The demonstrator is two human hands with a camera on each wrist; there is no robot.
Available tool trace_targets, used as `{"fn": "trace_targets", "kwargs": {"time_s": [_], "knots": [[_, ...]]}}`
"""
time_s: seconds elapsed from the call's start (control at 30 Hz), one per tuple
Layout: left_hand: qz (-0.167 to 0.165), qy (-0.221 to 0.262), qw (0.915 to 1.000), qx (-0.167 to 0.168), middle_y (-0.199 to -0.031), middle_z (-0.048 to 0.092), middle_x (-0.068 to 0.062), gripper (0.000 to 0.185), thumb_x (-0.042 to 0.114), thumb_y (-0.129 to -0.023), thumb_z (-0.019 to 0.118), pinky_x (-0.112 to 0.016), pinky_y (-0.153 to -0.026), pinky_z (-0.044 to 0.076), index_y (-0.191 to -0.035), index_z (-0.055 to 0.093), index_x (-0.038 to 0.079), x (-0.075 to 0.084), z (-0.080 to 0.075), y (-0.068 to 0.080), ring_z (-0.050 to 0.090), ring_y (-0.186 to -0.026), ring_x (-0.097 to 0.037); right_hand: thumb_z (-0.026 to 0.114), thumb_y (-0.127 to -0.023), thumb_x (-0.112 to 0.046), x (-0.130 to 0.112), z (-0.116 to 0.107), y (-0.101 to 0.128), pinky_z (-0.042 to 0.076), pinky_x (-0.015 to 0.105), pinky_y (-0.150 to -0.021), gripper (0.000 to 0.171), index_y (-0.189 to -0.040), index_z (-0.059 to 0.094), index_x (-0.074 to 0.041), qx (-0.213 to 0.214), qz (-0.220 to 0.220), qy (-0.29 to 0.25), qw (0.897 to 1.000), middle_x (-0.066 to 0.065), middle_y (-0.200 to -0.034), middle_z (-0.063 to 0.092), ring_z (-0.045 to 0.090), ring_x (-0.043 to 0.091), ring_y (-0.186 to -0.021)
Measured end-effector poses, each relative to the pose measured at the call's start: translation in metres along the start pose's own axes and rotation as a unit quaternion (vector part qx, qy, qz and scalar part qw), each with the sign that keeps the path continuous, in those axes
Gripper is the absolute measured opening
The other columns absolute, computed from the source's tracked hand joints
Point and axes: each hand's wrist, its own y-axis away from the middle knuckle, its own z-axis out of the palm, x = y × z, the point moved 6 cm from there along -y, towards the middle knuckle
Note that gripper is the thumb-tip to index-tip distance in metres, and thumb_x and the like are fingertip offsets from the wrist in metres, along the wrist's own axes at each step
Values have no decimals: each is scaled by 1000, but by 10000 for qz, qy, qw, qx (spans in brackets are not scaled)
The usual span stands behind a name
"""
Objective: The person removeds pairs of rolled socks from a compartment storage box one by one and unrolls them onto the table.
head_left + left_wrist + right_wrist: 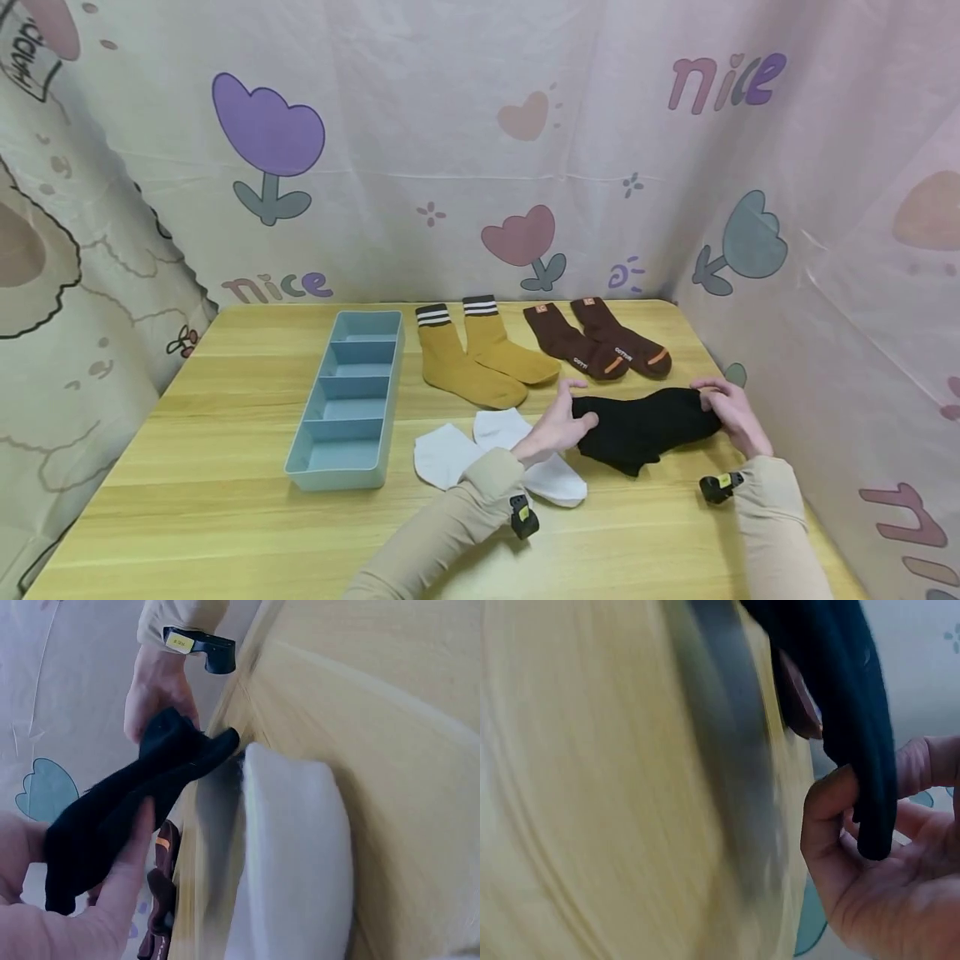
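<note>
Black socks [645, 425], laid together, stretch between my two hands above the right side of the table. My left hand [558, 423] pinches their left end between thumb and fingers. At the other end, my right hand [737, 412] grips the fabric, with the thumb and a finger on either side of it in the right wrist view. The black fabric [112, 817] is raised off the wood in the left wrist view. White socks [448, 454] lie flat under and beside my left wrist, partly covered by it.
A blue-grey tray [396, 400] with several compartments stands left of the socks. Yellow socks [468, 371] with striped cuffs lie behind the white ones. Dark brown socks [558, 333] lie at the back right. Patterned cloth [420, 150] hangs around the wooden table [217, 467].
</note>
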Motion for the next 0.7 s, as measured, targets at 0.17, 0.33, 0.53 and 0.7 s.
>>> {"fn": "trace_targets", "kwargs": {"time_s": [0.17, 0.33, 0.53, 0.7], "knots": [[205, -226, 9982, 512, -91, 60, -15, 49, 7, -94, 60, -38, -92, 47, -137, 38, 11, 2, -9, -2, 58, -86, -25, 48, -82, 0, 9, 8, 14, 50, 29, -61, 38, -117, 58, -11, -1410, 591, 4, 9882, 4, -101, 57, 56, 13, -78], [75, -258, 9954, 917, -136, 52, -28, 63, 1, -83, 67, -44, -98, 48, -139, 37, 10, -4, -21, -6, 54, -122, -37, 58, -94, -9, 7, 18, 30, 55, 30, -56, 28, -119, 49, 2, -2674, 448, 106, 9625, -2, -81, 58, 57, 10, -60], [133, -1078, 9882, 1083, -141, 54, -23, 71, -10, -78, 65, -46, -107, 46, -142, 37, 3, -7, -30, -7, 52, -132, -37, 73, -90, -14, -4, 19, 33, 49, 20, -64, 34, -115, 63, 6, -2308, -670, 1096, 9645, 3, -93, 65, 56, 0, -75], [412, -1967, 9744, 1005, -132, 61, -17, 67, -14, -78, 60, -44, -104, 48, -140, 40, 2, -5, -30, -8, 57, -123, -37, 79, -85, -13, -9, 21, 37, 46, 17, -74, 28, -106, 72, 4, -2228, -1100, 1570, 9558, 5, -101, 71, 54, -3, -86]]}}
